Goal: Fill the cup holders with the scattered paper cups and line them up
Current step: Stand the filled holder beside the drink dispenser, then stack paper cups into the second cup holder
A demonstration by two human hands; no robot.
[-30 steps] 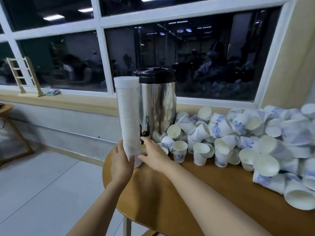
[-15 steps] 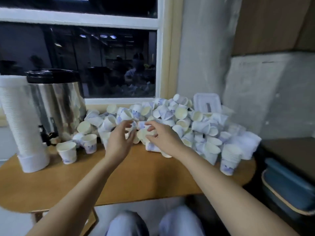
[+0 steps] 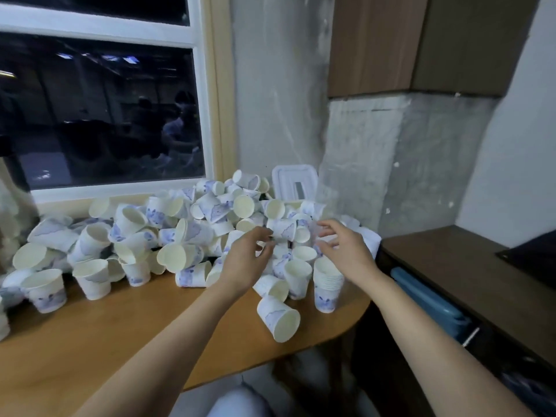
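A big heap of white paper cups with blue prints [image 3: 186, 227] covers the back of the round wooden table [image 3: 120, 329]. Both my hands reach into its right end. My left hand [image 3: 245, 261] hovers with loosely curved fingers over the cups and holds nothing that I can see. My right hand [image 3: 346, 251] has its fingers spread above a short nested stack of cups [image 3: 328, 284]. One cup [image 3: 279, 319] lies on its side near the table's front edge. No cup holder is in view.
A white lidded box [image 3: 294, 183] stands behind the heap against the wall. To the right sits a dark side table [image 3: 457, 266] with a blue container [image 3: 430, 299] below it. A window runs along the back left.
My view has swung further right, so the cup holder and the steel urn have left the frame. Both hands have moved from the holder to the right end of the cup heap.
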